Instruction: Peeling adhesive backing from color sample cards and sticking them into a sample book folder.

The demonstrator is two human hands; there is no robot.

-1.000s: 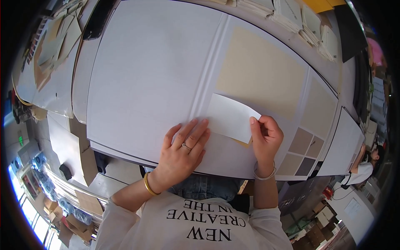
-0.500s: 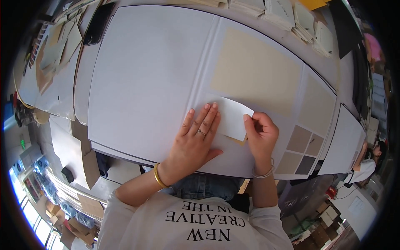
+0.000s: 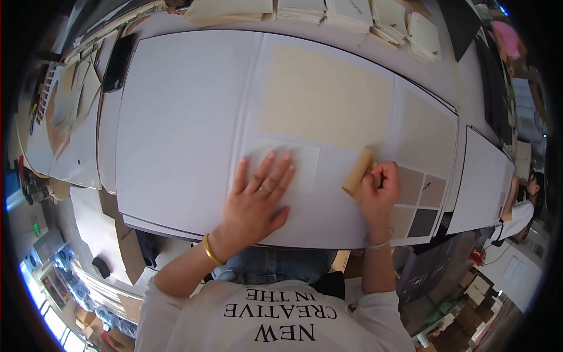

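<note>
A large white folding sample board (image 3: 182,117) lies open before me, with a cream swatch (image 3: 328,94) on its right panel. My left hand (image 3: 258,190) rests flat, fingers spread, over the left part of a small white square swatch (image 3: 305,170), which lies flat on the board below the cream one. In my right hand (image 3: 381,185), thumb and fingers pinch a curled strip of tan backing paper (image 3: 356,176). That strip stands off the board, to the right of the white swatch. Beside the right hand are a greyish swatch (image 3: 425,138) and several smaller taupe and dark grey squares (image 3: 423,223).
Stacks of white cards (image 3: 349,14) line the table's far side. A black phone (image 3: 119,63) lies off the board's far left corner, near loose paper samples (image 3: 73,88). Another white board (image 3: 481,182) lies at the right, where a person in a white shirt (image 3: 516,217) sits.
The white swatch's right side, lifted before, now lies flat. The tan backing has come away in my right hand, which moved right. My left hand stays on the swatch; the view has shifted.
</note>
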